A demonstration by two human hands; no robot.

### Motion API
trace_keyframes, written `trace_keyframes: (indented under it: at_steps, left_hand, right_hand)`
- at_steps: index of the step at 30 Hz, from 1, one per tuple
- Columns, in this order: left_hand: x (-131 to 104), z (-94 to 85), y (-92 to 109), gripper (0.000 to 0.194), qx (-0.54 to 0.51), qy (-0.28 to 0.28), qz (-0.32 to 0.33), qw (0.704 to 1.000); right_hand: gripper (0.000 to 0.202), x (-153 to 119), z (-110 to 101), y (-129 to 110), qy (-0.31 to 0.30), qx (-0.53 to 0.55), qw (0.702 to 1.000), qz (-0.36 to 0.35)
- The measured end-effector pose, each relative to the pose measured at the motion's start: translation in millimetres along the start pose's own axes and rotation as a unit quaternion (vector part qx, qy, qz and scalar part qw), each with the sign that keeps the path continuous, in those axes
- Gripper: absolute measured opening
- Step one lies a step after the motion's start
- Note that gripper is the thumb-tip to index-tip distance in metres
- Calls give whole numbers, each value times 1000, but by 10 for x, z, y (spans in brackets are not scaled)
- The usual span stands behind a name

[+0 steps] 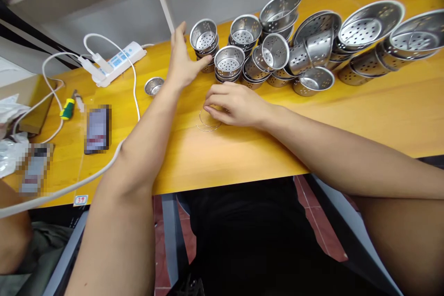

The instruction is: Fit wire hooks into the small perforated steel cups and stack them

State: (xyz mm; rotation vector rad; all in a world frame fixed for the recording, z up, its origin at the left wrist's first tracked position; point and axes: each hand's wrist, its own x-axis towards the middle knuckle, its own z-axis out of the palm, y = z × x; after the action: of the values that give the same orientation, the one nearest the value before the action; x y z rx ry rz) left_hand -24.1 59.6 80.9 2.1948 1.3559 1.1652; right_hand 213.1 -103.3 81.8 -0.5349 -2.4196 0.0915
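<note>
My left hand is stretched out at the left end of the metal cups, fingers apart and nothing held. It is next to a stack of perforated cups. My right hand is just above the yellow table, its fingers curled and pressed together over thin wire rings. The rings show partly under and beside its fingertips. Directly behind that hand stands another stack of perforated cups. A small metal cup stands alone left of my left forearm.
More perforated cups and bowls, some tipped, line the back right. At the left are a white power strip with cables, a green-yellow tool, two phones and a box. Another person's arm shows at lower left.
</note>
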Motion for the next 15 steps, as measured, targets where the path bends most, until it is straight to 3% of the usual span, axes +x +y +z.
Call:
trace_keyframes:
  at_steps: [4,8,11,15]
  left_hand:
    - [-375,-438,-244,104,9,17,21,1000]
    - [-800,-830,-561,104,-2,34,-18,999]
    - [-1026,-920,-738,115,33,48,-85,995]
    - [-1142,-860,-827,125,83,24,-143,986]
  right_hand:
    - [37,13,-188,-48,-72,-63,993,76]
    - [35,50,-443,-109,-144,-137,963,181]
    - [34,61,-552,-121,-174,-162,945,223]
    - [41,48,-575,-109,-237,-188,923,237]
